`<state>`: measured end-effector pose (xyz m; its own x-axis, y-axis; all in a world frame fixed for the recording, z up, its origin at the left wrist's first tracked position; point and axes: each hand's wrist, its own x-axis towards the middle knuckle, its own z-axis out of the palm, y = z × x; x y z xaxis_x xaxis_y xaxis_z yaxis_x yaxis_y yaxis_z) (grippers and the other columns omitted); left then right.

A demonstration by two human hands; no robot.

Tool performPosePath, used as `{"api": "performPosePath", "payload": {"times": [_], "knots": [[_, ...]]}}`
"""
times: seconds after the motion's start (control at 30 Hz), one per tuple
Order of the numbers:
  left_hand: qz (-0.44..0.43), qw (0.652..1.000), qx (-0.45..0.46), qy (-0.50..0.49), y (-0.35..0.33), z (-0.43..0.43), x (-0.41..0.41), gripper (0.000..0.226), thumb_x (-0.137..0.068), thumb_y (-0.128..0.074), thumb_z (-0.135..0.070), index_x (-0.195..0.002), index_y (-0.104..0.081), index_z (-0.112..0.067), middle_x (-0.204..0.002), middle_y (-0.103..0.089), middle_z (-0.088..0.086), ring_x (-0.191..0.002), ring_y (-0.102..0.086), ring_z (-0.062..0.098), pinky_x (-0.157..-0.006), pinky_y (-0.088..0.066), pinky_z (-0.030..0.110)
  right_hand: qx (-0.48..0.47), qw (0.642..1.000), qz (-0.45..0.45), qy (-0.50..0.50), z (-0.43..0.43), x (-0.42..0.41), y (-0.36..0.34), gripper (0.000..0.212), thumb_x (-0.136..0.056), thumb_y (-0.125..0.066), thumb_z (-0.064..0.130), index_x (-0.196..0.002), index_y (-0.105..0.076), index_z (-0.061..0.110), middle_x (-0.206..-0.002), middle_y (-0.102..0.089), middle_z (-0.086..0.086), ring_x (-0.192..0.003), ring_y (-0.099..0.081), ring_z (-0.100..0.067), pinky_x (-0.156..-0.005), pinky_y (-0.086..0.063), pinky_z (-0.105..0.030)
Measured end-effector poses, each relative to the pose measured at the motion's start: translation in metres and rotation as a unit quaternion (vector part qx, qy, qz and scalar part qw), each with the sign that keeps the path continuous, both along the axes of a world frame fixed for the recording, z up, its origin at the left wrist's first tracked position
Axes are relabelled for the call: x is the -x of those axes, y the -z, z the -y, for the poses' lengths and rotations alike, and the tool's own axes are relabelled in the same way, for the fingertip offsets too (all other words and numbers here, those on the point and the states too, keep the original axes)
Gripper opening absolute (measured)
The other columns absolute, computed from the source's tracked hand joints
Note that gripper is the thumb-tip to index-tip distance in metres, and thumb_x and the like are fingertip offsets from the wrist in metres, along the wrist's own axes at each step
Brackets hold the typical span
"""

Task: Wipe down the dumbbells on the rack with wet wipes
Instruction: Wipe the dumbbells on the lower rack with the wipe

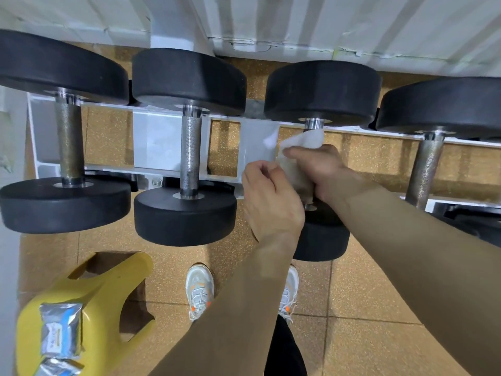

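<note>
Several black dumbbells lie across a white rack (173,147). My right hand (322,169) grips a white wet wipe (301,147) wrapped round the handle of the third dumbbell (322,93), so most of that handle is hidden. My left hand (271,196) is just left of it, fingers curled against the lower part of the wipe; whether it pinches the wipe is hidden. The second dumbbell (189,153) shows a bare knurled handle. The first dumbbell (67,137) and the fourth dumbbell (428,164) have rusty handles.
A yellow plastic stool (108,289) stands at lower left with two wet wipe packs (61,329) on top. My shoes (199,289) are on the brown tiled floor below the rack. A white wall runs behind the rack.
</note>
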<state>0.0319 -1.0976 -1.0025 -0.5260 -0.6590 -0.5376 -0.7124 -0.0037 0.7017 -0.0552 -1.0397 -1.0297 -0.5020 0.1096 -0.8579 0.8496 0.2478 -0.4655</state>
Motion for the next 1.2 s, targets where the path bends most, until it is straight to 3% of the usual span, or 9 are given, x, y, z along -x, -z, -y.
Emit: {"api": "performPosePath", "payload": {"times": [0.1,0.2,0.33,0.5,0.67,0.8,0.93,1.07,1.2], "knots": [[-0.004,1.0,0.0,0.008,0.001,0.0,-0.001,0.011,-0.104,-0.041,-0.032,-0.1,-0.051,-0.029,-0.108,-0.059,-0.005,-0.095,-0.056,0.018,-0.089,-0.046,0.041,-0.009,0.997,-0.057,0.054,0.008,0.023,-0.003,0.055,-0.079,-0.084,0.034,-0.123,-0.055,0.017,-0.104,-0.066,-0.002,-0.101,-0.064,-0.025,-0.094,-0.052,-0.039],[0.001,1.0,-0.002,0.015,0.0,0.0,-0.001,0.011,-0.104,-0.041,-0.032,-0.101,-0.051,-0.029,-0.108,-0.059,-0.005,-0.096,-0.057,0.018,-0.088,-0.046,0.04,0.117,0.993,-0.026,0.014,-0.008,0.014,-0.001,0.025,-0.087,-0.076,0.028,-0.107,-0.07,0.014,-0.097,-0.077,-0.006,-0.093,-0.074,-0.028,-0.081,-0.06,-0.038],[0.005,1.0,0.0,0.014,0.001,0.0,-0.001,0.014,-0.105,-0.04,-0.036,-0.102,-0.05,-0.027,-0.109,-0.057,-0.006,-0.097,-0.053,0.016,-0.087,-0.041,0.035,0.221,0.97,0.077,-0.073,-0.031,-0.018,0.006,0.023,-0.091,-0.069,0.016,-0.113,-0.069,0.01,-0.097,-0.076,-0.008,-0.084,-0.074,-0.022,-0.062,-0.059,-0.031],[0.004,1.0,0.005,0.024,0.0,-0.002,0.0,0.014,-0.104,-0.041,-0.035,-0.102,-0.051,-0.025,-0.109,-0.058,-0.005,-0.097,-0.054,0.018,-0.084,-0.04,0.034,0.12,0.989,0.034,-0.077,-0.021,-0.013,0.002,0.033,-0.081,-0.081,0.012,-0.111,-0.071,0.003,-0.101,-0.077,-0.014,-0.089,-0.076,-0.03,-0.074,-0.062,-0.043],[0.008,1.0,-0.001,0.015,0.002,-0.001,0.0,0.016,-0.105,-0.04,-0.033,-0.104,-0.053,-0.024,-0.11,-0.059,-0.004,-0.095,-0.054,0.018,-0.084,-0.04,0.034,-0.016,0.998,-0.028,0.053,0.008,0.009,-0.007,0.044,-0.081,-0.081,0.03,-0.112,-0.054,0.013,-0.1,-0.065,-0.003,-0.087,-0.063,-0.022,-0.082,-0.049,-0.033],[0.008,1.0,0.004,0.023,0.002,-0.001,-0.001,0.019,-0.105,-0.04,-0.034,-0.106,-0.055,-0.023,-0.108,-0.059,-0.004,-0.095,-0.056,0.017,-0.086,-0.045,0.036,0.003,0.992,-0.066,0.109,0.017,0.023,-0.008,0.04,-0.08,-0.083,0.029,-0.107,-0.056,0.017,-0.105,-0.067,-0.001,-0.093,-0.065,-0.023,-0.094,-0.05,-0.035],[0.008,1.0,0.006,0.021,0.001,0.0,0.0,0.019,-0.105,-0.039,-0.035,-0.105,-0.055,-0.024,-0.108,-0.06,-0.004,-0.097,-0.057,0.019,-0.088,-0.046,0.041,0.139,0.99,-0.022,0.019,-0.011,0.002,-0.001,0.009,-0.087,-0.074,0.018,-0.094,-0.07,0.015,-0.09,-0.077,-0.008,-0.082,-0.075,-0.026,-0.075,-0.059,-0.036],[0.015,0.999,0.013,0.035,0.001,0.001,0.001,0.019,-0.106,-0.038,-0.037,-0.104,-0.052,-0.024,-0.109,-0.059,-0.004,-0.099,-0.056,0.02,-0.088,-0.045,0.039,0.238,0.965,0.081,-0.073,-0.032,-0.014,0.011,0.019,-0.09,-0.066,0.009,-0.109,-0.068,0.008,-0.091,-0.075,-0.01,-0.08,-0.073,-0.023,-0.06,-0.059,-0.032],[0.016,0.999,0.011,0.046,0.0,0.0,0.002,0.016,-0.106,-0.039,-0.035,-0.103,-0.051,-0.024,-0.11,-0.059,-0.003,-0.1,-0.055,0.02,-0.087,-0.043,0.036,0.205,0.973,0.041,-0.1,-0.033,-0.015,0.013,0.025,-0.086,-0.075,0.009,-0.109,-0.07,0.005,-0.097,-0.076,-0.013,-0.087,-0.073,-0.026,-0.061,-0.056,-0.029]]}}
